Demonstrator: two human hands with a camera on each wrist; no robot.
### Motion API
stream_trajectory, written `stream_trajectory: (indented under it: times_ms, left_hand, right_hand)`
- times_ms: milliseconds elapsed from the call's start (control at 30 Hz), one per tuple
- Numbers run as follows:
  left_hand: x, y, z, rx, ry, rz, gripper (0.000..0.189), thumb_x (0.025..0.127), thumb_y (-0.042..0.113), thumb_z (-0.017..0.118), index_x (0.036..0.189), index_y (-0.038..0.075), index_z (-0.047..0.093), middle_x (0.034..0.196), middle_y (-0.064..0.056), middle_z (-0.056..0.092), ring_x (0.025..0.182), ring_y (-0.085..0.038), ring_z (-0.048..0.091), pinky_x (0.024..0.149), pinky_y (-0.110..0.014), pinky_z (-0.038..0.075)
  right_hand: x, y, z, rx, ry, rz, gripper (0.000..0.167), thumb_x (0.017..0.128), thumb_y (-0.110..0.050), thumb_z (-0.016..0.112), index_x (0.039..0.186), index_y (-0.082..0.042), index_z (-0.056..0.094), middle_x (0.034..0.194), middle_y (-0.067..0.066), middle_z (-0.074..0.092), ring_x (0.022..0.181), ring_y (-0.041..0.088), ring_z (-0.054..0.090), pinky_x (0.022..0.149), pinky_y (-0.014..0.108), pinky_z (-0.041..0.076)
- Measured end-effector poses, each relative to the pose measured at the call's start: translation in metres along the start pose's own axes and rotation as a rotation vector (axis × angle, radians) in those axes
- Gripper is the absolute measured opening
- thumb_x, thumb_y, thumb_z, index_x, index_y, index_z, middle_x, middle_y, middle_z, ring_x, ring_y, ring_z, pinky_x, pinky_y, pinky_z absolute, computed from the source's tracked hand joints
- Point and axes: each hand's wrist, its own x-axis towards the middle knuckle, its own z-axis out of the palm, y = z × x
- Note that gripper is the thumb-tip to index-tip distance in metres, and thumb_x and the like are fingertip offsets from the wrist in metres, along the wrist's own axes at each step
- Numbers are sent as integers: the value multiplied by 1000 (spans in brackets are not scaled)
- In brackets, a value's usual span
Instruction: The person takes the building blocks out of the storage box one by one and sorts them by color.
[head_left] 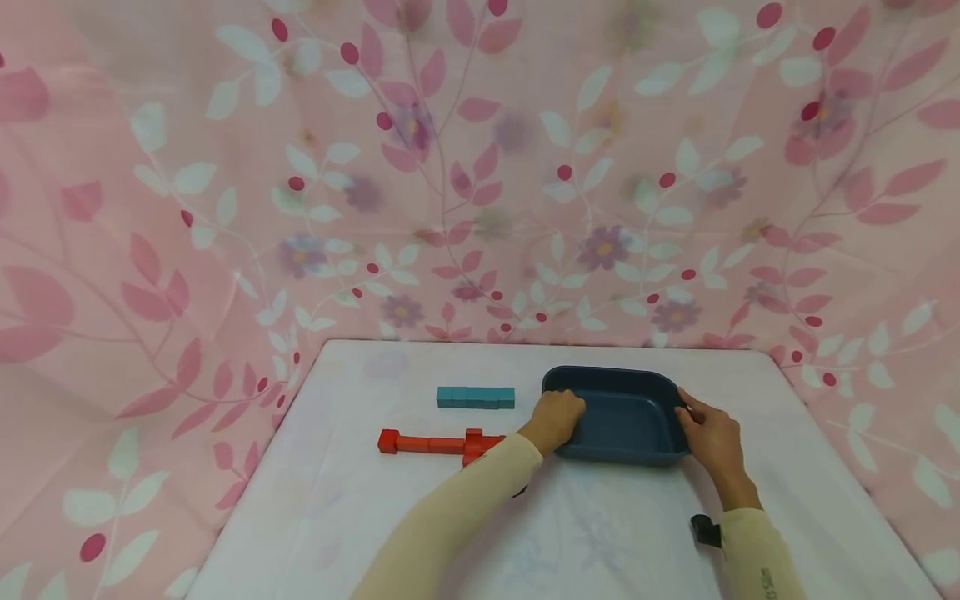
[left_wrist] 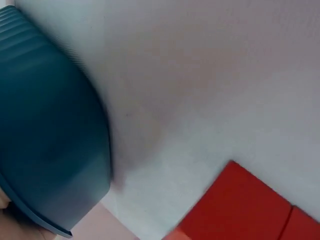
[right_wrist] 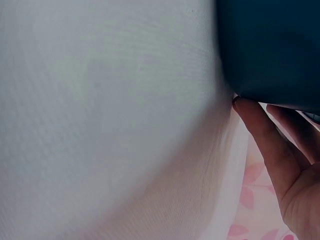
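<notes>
A dark blue rectangular bin (head_left: 622, 427), shallow and open at the top, lies on the white-covered table between both hands. My left hand (head_left: 557, 417) grips its left rim, with curled fingers over the edge. At the opposite end, my right hand (head_left: 714, 439) holds the rim with the thumb on the inner side and the other fingers outside. In the right wrist view, fingertips touch the bin's outer wall (right_wrist: 280, 55) near its lower corner. The left wrist view shows the bin's smooth side (left_wrist: 55, 130) and a bit of the gripping hand.
A row of teal blocks (head_left: 476, 397) lies left of the bin. Nearer the left forearm is a line of red blocks (head_left: 429, 444), partly hidden by the sleeve. The white table (head_left: 322, 517) has pink floral cloth (head_left: 480, 208) hanging behind and at both sides.
</notes>
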Motion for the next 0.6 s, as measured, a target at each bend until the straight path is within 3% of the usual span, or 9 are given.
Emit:
stream_trajectory:
  times_ms: [167, 267, 400, 600]
  left_hand:
    - [1, -7, 0, -47, 71, 39, 15, 95, 17, 64, 108, 19, 73, 96, 4, 70, 83, -9, 61, 80, -28, 54]
    - [1, -14, 1, -149, 129, 76, 12, 95, 15, 65, 104, 16, 72, 92, 3, 67, 81, -9, 59, 76, -22, 52]
    - [-2, -21, 3, -320, 201, 143, 23, 91, 16, 70, 114, 11, 70, 100, 1, 65, 89, -9, 58, 79, -18, 49]
    - [-9, -29, 10, -418, 264, 186, 40, 93, 16, 68, 131, 8, 61, 119, -4, 59, 105, -11, 56, 92, -16, 45]
  right_hand:
    - [1, -3, -1, 12, 1, 0, 42, 99, -23, 57, 140, -14, 53, 116, 28, 63, 112, 46, 56, 88, 58, 46]
    - [2, -4, -2, 10, 13, -12, 42, 98, -22, 58, 139, -14, 54, 114, 27, 64, 111, 46, 56, 88, 58, 46]
    - [1, -3, -2, 3, 25, -17, 42, 98, -22, 58, 138, -13, 55, 114, 27, 64, 113, 47, 55, 90, 59, 44]
    - [-2, -1, 0, -2, -30, 6, 43, 99, -23, 56, 141, -13, 51, 118, 30, 61, 112, 47, 55, 88, 58, 46]
